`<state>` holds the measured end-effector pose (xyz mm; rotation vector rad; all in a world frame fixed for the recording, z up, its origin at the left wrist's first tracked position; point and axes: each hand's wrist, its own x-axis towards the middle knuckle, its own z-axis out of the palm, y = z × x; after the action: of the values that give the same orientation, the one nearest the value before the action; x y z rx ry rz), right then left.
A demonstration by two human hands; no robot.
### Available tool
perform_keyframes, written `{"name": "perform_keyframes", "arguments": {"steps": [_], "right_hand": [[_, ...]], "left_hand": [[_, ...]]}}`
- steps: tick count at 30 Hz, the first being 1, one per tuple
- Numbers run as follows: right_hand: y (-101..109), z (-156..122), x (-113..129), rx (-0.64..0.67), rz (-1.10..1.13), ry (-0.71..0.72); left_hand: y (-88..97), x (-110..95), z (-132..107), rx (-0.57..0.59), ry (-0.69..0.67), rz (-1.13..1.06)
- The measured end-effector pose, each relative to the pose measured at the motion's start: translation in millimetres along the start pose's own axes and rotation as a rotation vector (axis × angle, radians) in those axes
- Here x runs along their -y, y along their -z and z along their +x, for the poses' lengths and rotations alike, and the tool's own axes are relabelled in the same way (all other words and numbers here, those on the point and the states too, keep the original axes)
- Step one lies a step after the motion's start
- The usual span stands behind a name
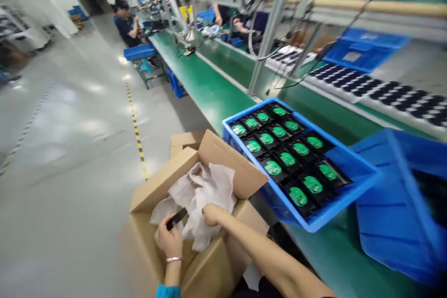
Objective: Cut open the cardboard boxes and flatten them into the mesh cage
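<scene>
My left hand [169, 239], with a bracelet at the wrist, reaches into an open cardboard box [153, 237] and grips a small black flat piece [177, 219], whose kind I cannot make out. Closed on a crumpled white packing sheet [209, 191] is my right hand [212, 215], over the same box. More of the white wrapping lies bunched inside and against the raised flap [230, 163]. Just right of the box, a blue crate [344, 207] holds rows of black housings with green circuit boards [287, 158].
A second blue crate [380, 195] leans at the right. The green workbench [213, 88] runs away to the back, with a metal post [268, 32] on it. White trays of black round parts [391, 93] line the far side. Another person [126, 25] sits farther back.
</scene>
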<state>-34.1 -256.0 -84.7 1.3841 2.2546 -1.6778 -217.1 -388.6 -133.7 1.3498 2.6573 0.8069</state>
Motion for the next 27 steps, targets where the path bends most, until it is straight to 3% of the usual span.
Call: {"name": "perform_keyframes", "arguments": {"steps": [2, 3, 5, 7, 10, 13, 15, 18, 21, 24, 27], "right_hand": [[-9.3, -14.1, 10.2, 0.103, 0.167, 0.067], [-11.2, -23.8, 15.8, 0.160, 0.354, 0.092], [-9.9, -46.7, 27.5, 0.234, 0.838, 0.086], [-4.3, -69.9, 38.7, 0.225, 1.230, 0.019], [5.8, -95.6, 50.9, 0.138, 1.422, -0.038], [14.7, -108.8, 54.7, 0.069, 1.499, -0.027], [19.5, -114.8, 53.6, 0.013, 1.500, -0.017], [25.8, -125.4, 50.1, -0.076, 1.500, 0.002], [30.0, -139.5, 47.7, -0.153, 1.504, 0.062], [30.3, -155.5, 47.1, -0.237, 1.444, 0.166], [28.1, -173.0, 45.5, -0.323, 1.349, 0.287]], "left_hand": [[29.8, -22.4, -7.3, -0.185, -0.267, -0.109], [41.8, -34.0, -9.8, -0.249, -0.404, -0.154], [60.4, -56.6, -13.9, -0.322, -0.601, -0.212], [73.1, -75.8, -18.4, -0.349, -0.707, -0.265], [81.8, -92.8, -26.9, -0.316, -0.818, -0.348], [82.0, -94.9, -34.4, -0.193, -0.963, -0.375], [83.6, -93.3, -36.6, -0.174, -1.008, -0.410], [97.5, -99.8, -34.3, -0.130, -0.798, -0.504], [119.8, -125.6, -30.2, 0.175, -0.418, -0.742], [132.7, -161.3, -33.2, 0.504, -0.158, -0.884], [130.2, -190.1, -42.7, 0.579, -0.022, -0.790]]}}
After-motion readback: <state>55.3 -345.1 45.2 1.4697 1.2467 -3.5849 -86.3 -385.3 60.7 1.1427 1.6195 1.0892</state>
